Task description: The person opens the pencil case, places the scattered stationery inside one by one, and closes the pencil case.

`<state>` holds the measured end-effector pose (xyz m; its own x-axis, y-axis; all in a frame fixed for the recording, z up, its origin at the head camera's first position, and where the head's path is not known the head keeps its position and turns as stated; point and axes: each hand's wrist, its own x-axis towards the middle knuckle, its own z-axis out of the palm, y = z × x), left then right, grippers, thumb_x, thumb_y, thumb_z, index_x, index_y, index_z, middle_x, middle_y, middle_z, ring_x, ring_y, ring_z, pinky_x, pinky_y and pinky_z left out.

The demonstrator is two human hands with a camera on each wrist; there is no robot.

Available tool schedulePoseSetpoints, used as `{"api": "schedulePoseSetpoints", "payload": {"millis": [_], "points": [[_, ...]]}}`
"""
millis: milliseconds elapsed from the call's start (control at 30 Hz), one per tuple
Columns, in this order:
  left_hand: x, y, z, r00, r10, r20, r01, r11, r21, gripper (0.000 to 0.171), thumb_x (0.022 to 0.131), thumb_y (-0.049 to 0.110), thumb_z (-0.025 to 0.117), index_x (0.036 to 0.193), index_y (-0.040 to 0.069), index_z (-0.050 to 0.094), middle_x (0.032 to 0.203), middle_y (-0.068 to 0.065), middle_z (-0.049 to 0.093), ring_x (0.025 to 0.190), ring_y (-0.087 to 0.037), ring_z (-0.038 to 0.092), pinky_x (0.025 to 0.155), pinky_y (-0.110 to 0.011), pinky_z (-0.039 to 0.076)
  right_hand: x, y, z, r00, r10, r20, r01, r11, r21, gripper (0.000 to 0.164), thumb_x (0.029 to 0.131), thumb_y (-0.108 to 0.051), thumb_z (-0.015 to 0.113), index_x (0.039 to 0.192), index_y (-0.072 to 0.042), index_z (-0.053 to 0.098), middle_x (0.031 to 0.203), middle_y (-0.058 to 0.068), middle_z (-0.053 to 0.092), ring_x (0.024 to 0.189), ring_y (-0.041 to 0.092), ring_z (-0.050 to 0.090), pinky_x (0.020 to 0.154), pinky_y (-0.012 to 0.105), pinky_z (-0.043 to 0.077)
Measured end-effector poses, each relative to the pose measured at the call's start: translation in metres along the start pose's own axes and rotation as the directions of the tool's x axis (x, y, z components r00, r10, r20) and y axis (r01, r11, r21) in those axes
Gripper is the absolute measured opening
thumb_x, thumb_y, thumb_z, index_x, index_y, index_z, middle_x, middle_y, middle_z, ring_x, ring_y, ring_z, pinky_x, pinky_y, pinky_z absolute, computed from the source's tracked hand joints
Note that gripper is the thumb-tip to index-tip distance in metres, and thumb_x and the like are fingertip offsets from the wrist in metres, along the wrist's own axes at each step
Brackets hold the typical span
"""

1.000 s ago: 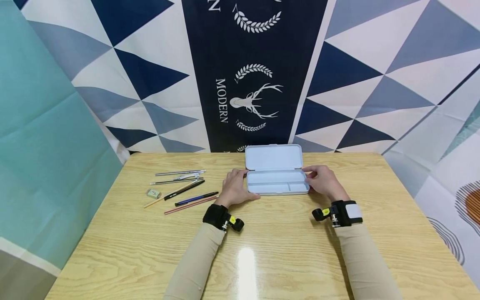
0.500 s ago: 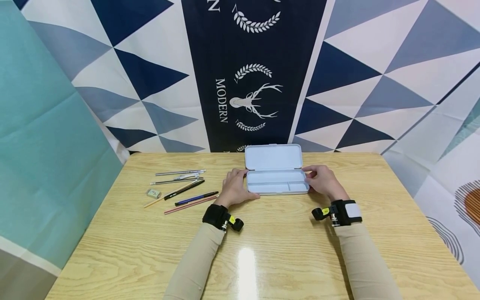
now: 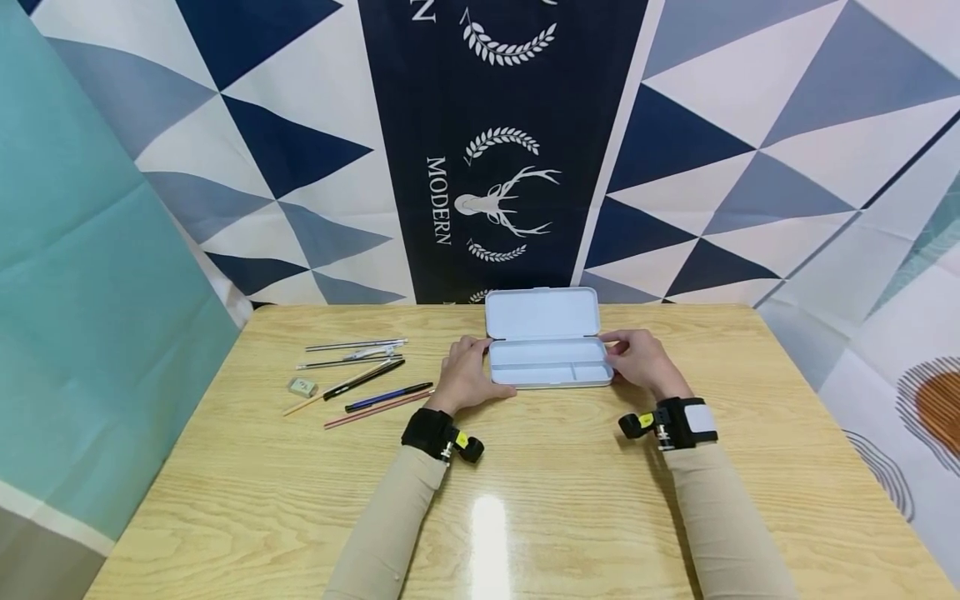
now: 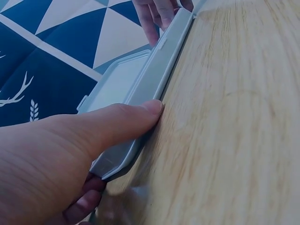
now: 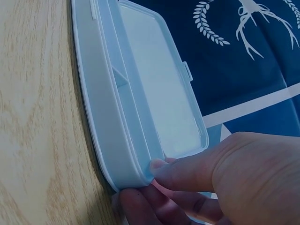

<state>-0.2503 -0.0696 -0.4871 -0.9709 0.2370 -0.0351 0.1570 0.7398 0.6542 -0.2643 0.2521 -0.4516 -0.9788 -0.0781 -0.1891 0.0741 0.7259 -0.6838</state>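
Observation:
A light blue pencil case (image 3: 551, 375) lies on the table with its lid (image 3: 542, 313) raised at the back. Thin dividers split its bare inside into compartments. My left hand (image 3: 463, 377) holds the left end; in the left wrist view the thumb (image 4: 126, 117) lies along the front wall and the other fingers curl round the end. At the right end my right hand (image 3: 642, 362) grips the case. The right wrist view shows that thumb (image 5: 176, 172) on the rim corner, with fingers (image 5: 140, 205) against the outside wall.
Left of the case lie a blue pen (image 3: 388, 397), a black pen (image 3: 363, 379), a red pencil (image 3: 375, 411), several other slim writing tools and a small eraser (image 3: 302, 387). A patterned cloth (image 3: 495, 167) hangs behind the wooden table (image 3: 570, 492).
The head view has shifted slightly, so everything sits a little further left in it. Hands and pencil case keep their places relative to each other.

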Motion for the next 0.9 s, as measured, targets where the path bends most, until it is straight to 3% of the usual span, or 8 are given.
{"api": "schedulePoseSetpoints", "payload": {"millis": [600,900], "points": [[-0.004,0.006,-0.003,1.0,-0.002,0.016,0.001,0.999,0.038,0.105,0.086,0.043,0.099,0.17,0.006,0.049,0.166,-0.022,0.05,0.151,-0.039,0.046,0.123,-0.057,0.045,-0.001,0.001,0.001,1.0,-0.006,0.001,0.006,1.0,0.015,0.045,0.109,-0.001,0.062,0.153,0.007,0.064,0.118,0.025,0.065,0.094,0.026,0.066,0.073,0.025,0.059],[-0.003,0.004,-0.011,0.999,0.025,0.033,-0.023,0.998,-0.053,0.11,0.09,0.045,0.093,0.174,0.0,0.038,0.165,-0.027,0.048,0.152,-0.042,0.048,0.129,-0.059,0.047,-0.001,0.0,-0.001,1.0,0.004,0.001,-0.004,1.0,0.005,0.045,0.109,-0.002,0.062,0.154,0.006,0.063,0.12,0.026,0.066,0.096,0.027,0.065,0.074,0.026,0.057]]}}
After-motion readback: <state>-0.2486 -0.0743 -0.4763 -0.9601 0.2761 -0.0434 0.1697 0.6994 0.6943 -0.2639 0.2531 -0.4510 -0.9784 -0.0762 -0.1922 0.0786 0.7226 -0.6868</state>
